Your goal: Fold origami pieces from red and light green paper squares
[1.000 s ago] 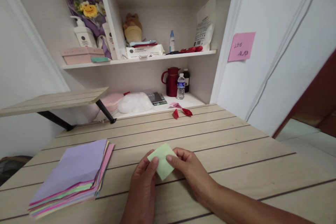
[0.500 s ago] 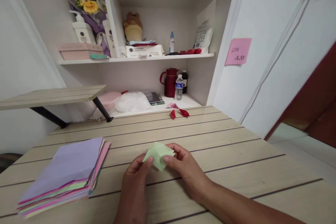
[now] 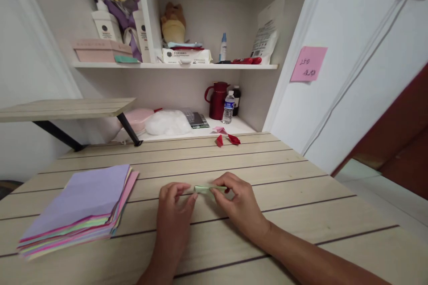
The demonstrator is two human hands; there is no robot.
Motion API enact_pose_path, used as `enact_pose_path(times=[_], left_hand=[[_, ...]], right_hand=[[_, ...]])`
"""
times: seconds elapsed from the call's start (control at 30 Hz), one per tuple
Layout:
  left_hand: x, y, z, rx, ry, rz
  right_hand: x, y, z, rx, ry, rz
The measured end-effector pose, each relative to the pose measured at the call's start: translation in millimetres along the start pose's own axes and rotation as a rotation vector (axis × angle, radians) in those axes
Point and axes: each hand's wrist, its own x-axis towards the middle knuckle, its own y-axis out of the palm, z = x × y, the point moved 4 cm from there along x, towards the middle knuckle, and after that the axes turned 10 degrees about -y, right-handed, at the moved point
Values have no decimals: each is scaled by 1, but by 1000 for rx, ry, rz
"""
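Observation:
A folded piece of light green paper (image 3: 202,189) is seen nearly edge-on above the middle of the table. My right hand (image 3: 238,196) pinches its right end between thumb and fingers. Close to the paper's left end is my left hand (image 3: 175,205), its thumb and index finger apart with a gap between them; the thumb tip is beside the paper, and I cannot tell whether it touches.
A stack of coloured paper sheets (image 3: 80,205) lies on the left of the slatted table (image 3: 284,240). Small red folded papers (image 3: 234,139) and a pink one (image 3: 219,130) lie at the back. Behind stand a water bottle (image 3: 228,107) and a red jug (image 3: 218,100).
The green paper has turned from facing me to nearly edge-on. My left hand has let go of its left side and opened, while the right hand keeps its pinch. The view has shifted slightly.

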Motion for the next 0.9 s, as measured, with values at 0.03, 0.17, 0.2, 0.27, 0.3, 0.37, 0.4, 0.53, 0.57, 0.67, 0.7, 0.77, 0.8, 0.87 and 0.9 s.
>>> enact_pose_path(times=[0.03, 0.17, 0.2, 0.27, 0.3, 0.37, 0.4, 0.53, 0.57, 0.67, 0.7, 0.77, 0.8, 0.87, 0.9], left_hand=[[2, -4, -1, 50, 43, -28], [4, -23, -9, 214, 200, -80], [2, -28, -12, 247, 236, -91], [-2, -36, -20, 303, 311, -98], [-5, -37, -24, 327, 350, -86], [-12, -35, -29, 371, 427, -18], [-15, -32, -31, 393, 463, 33], [-26, -14, -28, 499, 572, 296], [-28, -10, -27, 528, 584, 361], [-31, -3, -22, 604, 574, 510], [-31, -2, -21, 623, 561, 537], [-30, -1, -20, 647, 530, 571], [-29, -1, -20, 657, 514, 581], [-27, -1, -19, 671, 483, 583], [-26, 0, -19, 675, 469, 578]], right_hand=[[0, -2, 2, -79, -82, 16], [-11, -3, 8, -354, -353, 140], [-14, -1, 10, -406, -402, 181], [-22, 4, 13, -490, -482, 258], [-25, 7, 15, -524, -512, 292], [-30, 11, 18, -575, -551, 347], [-32, 13, 19, -594, -561, 367], [-34, 12, 20, -623, -547, 427], [-34, 11, 19, -603, -518, 454], [-31, 4, 8, -425, -341, 546], [-29, 1, 3, -343, -263, 565], [-26, -5, -6, -227, -138, 575], [-25, -8, -9, -198, -99, 575], [-22, -12, -14, -180, -67, 575], [-21, -14, -15, -177, -64, 574]])
